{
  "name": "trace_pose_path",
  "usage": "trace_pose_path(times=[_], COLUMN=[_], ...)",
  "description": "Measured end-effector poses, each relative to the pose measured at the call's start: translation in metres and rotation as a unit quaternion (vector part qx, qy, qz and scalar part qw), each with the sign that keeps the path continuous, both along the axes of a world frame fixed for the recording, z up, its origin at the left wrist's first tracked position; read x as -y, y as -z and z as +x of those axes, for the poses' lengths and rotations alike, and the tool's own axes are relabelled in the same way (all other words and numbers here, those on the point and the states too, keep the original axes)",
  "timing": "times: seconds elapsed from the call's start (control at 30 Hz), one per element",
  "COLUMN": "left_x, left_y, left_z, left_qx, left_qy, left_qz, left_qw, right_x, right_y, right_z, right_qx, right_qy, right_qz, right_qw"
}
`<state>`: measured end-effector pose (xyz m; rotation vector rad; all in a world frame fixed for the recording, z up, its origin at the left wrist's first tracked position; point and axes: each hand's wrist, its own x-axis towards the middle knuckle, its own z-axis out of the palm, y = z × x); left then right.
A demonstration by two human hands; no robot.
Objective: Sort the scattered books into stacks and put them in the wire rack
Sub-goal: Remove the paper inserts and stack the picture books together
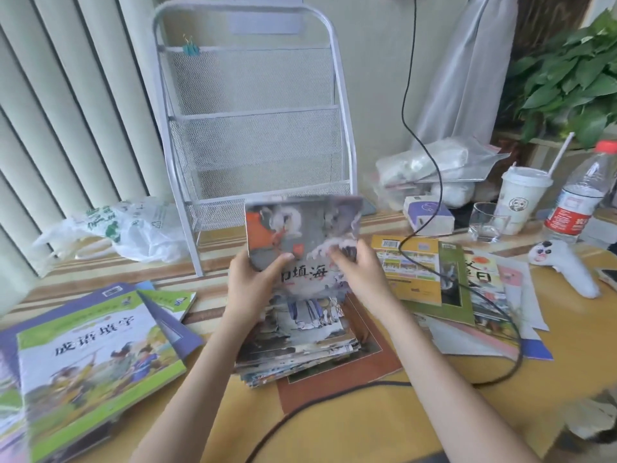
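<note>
A grey picture book (302, 242) with an orange patch and large dark characters is held up in the middle of the scene, tilted so its cover faces the camera and its top edge leans away toward the white wire rack (253, 128) standing just behind it; its long axis runs left to right. The left hand (248, 280) grips the book's lower left corner, thumb on the cover and fingers curled behind. The right hand (359, 272) grips the lower right edge the same way, thumb pressed on the cover. Both forearms reach in from the near edge and converge on the book. Directly under the book lies a stack of picture books (300, 342), squared roughly and resting on a brown-bordered book. A green-bordered book (96, 362) tops a loose pile at the near left, and more books (430, 272) are spread at the right, crossed by a black cable (430, 162).
</note>
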<state>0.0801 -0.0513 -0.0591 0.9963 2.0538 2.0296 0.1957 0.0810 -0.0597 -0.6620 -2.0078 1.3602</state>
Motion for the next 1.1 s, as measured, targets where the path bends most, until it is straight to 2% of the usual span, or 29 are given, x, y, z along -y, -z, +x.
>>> trace_pose_path(times=[0.07, 0.13, 0.17, 0.2, 0.27, 0.3, 0.37, 0.43, 0.6, 0.63, 0.73, 0.8, 0.83, 0.9, 0.93, 0.97, 1.07, 1.1], left_x=[0.002, 0.012, 0.018, 0.023, 0.034, 0.036, 0.038, 0.039, 0.034, 0.032, 0.026, 0.011, -0.004, -0.039, -0.058, -0.078, -0.129, -0.143], left_y=[-0.014, -0.025, -0.022, -0.016, 0.009, 0.020, 0.035, 0.034, 0.023, 0.023, 0.022, 0.014, 0.010, -0.006, -0.014, -0.017, -0.002, 0.007], left_z=[-0.004, -0.013, -0.019, -0.023, -0.022, -0.019, -0.015, -0.017, -0.013, -0.011, -0.009, -0.006, -0.001, 0.024, 0.041, 0.059, 0.101, 0.108], left_qx=[0.006, 0.011, 0.010, -0.021, -0.098, -0.084, -0.003, -0.004, -0.048, -0.071, -0.224, -0.314, -0.357, -0.405, -0.429, -0.458, -0.509, -0.507], left_qy=[-0.069, -0.120, -0.129, -0.142, -0.144, -0.132, -0.075, -0.029, 0.008, 0.001, -0.059, -0.073, -0.061, 0.015, 0.077, 0.148, 0.343, 0.368], left_qz=[0.017, -0.044, -0.108, -0.218, -0.437, -0.474, -0.435, -0.406, -0.463, -0.492, -0.568, -0.558, -0.532, -0.482, -0.467, -0.459, -0.449, -0.447], left_qw=[0.997, 0.992, 0.986, 0.965, 0.883, 0.866, 0.897, 0.913, 0.885, 0.867, 0.790, 0.765, 0.765, 0.776, 0.769, 0.747, 0.649, 0.638], right_x=[0.008, 0.013, 0.016, 0.020, 0.034, 0.041, 0.051, 0.051, 0.044, 0.042, 0.033, 0.021, 0.013, -0.004, -0.012, -0.021, -0.043, -0.049], right_y=[-0.015, -0.026, -0.025, -0.020, 0.004, 0.016, 0.031, 0.033, 0.037, 0.038, 0.036, 0.034, 0.033, 0.032, 0.033, 0.034, 0.045, 0.049], right_z=[-0.006, -0.013, -0.016, -0.019, -0.023, -0.023, -0.023, -0.024, -0.024, -0.022, -0.007, 0.013, 0.025, 0.051, 0.064, 0.076, 0.109, 0.120], right_qx=[-0.050, -0.047, -0.002, 0.078, 0.276, 0.340, 0.373, 0.371, 0.362, 0.355, 0.297, 0.235, 0.213, 0.199, 0.205, 0.217, 0.278, 0.291], right_qy=[0.021, 0.045, 0.052, 0.053, 0.059, 0.071, 0.101, 0.108, 0.101, 0.096, 0.067, 0.091, 0.109, 0.130, 0.135, 0.135, 0.139, 0.154], right_qz=[0.027, 0.057, 0.088, 0.132, 0.235, 0.276, 0.318, 0.325, 0.285, 0.275, 0.239, 0.252, 0.248, 0.205, 0.190, 0.188, 0.215, 0.218], right_qw=[0.998, 0.996, 0.995, 0.987, 0.930, 0.896, 0.865, 0.863, 0.882, 0.888, 0.922, 0.934, 0.939, 0.949, 0.951, 0.948, 0.926, 0.919])
